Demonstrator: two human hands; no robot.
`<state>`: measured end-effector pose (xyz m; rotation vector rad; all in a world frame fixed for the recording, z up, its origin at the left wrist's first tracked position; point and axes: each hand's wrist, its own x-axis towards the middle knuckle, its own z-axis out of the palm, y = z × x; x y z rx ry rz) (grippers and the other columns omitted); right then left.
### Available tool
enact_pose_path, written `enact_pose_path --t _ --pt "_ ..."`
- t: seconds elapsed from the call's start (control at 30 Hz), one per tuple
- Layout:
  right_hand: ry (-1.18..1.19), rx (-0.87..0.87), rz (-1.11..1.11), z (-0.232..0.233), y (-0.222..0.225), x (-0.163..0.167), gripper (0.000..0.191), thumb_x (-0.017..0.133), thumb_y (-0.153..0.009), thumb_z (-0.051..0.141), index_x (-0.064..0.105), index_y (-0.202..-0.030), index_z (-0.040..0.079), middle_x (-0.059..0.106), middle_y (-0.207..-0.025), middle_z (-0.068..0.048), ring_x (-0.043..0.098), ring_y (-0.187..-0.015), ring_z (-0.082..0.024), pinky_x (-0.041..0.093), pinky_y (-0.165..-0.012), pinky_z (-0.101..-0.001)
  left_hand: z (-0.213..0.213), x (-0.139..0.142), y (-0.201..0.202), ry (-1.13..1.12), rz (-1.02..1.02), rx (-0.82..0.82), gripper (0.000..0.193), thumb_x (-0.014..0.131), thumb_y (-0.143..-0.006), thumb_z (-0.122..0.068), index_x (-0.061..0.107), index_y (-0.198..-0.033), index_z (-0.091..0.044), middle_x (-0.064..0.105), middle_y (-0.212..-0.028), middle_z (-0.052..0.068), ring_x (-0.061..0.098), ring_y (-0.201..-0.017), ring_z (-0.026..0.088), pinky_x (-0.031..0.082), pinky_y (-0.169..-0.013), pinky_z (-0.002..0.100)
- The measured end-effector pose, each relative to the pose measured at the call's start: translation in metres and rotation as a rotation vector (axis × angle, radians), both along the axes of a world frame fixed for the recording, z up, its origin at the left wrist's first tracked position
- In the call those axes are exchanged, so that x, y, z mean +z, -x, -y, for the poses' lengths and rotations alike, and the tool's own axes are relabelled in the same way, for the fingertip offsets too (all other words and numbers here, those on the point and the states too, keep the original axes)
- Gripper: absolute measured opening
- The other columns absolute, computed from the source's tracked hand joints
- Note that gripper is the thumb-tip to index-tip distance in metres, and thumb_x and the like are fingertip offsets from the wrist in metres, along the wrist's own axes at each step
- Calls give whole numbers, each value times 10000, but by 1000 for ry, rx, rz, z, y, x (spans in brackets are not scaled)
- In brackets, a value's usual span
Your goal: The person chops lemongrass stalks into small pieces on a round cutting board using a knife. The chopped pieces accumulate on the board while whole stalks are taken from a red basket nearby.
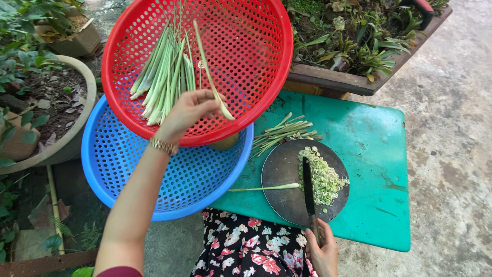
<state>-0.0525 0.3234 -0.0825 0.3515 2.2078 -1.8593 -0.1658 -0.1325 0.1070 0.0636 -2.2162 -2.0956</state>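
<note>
A person seated at a low green table (pixel 374 149) outdoors is reaching the left hand (pixel 187 114) into a tilted red perforated basket (pixel 246 56), fingers closing around a single lemongrass stalk (pixel 211 72) that is leaning across a bundle of lemongrass stalks (pixel 164 77) lying against the basket's wall. The stalks look light, stiff and fibrous, unlikely to bruise, and seem easiest to take near the pale, thicker base, which is where the fingers are pinching. The red basket is resting on the rim of a blue perforated basket (pixel 128 159) beneath it. The right hand (pixel 322 251) is wrapping shut around the handle of a dark-bladed knife (pixel 308 187), whose blade is lying flat on a round dark cutting board (pixel 279 169) beside a heap of sliced lemongrass rings (pixel 323 177). One trimmed stalk (pixel 266 188) is lying across the board's left edge, well apart from the left hand but near the knife, and cut stalk tops (pixel 284 131) are piling just behind the board. Planters of soil and greenery (pixel 359 46) are standing around.
</note>
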Motion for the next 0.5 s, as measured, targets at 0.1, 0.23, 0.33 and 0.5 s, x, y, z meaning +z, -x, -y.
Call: enact_pose_path --t 0.1,0.23,0.33,0.5 --pt "123 -14 -57 -1 1 -4 350 667 -924 76 592 -1256 -6 587 -643 -95 481 -427 -120 348 -352 -284 -47 -14 -58 -167 -20 22 231 690 -926 -109 679 -1148 -45 772 -1059 79 729 -936 117 595 -798 275" --pt "220 90 -160 2 -4 7 257 641 -974 101 561 -1193 -6 578 -670 -40 509 -471 -81 383 -395 -242 -138 -64 -118 -405 24 -88 173 689 -938 -59 640 -1103 -39 766 -1203 124 725 -1043 164 590 -904 304" --pt "57 148 -154 -2 -20 18 257 631 -979 147 540 -1191 33 605 -692 -47 544 -483 -113 424 -417 -275 -196 -115 -149 -534 134 -57 127 685 -951 -109 654 -1053 -40 754 -1235 84 733 -1033 157 594 -889 291" --pt "-460 265 -160 -23 -49 25 332 582 -1011 281 525 -1292 112 704 -754 -171 702 -653 -300 518 -602 -423 -253 -189 -164 -244 91 18 111 750 -923 -100 722 -982 -10 776 -1080 76 716 -961 95 587 -863 242"
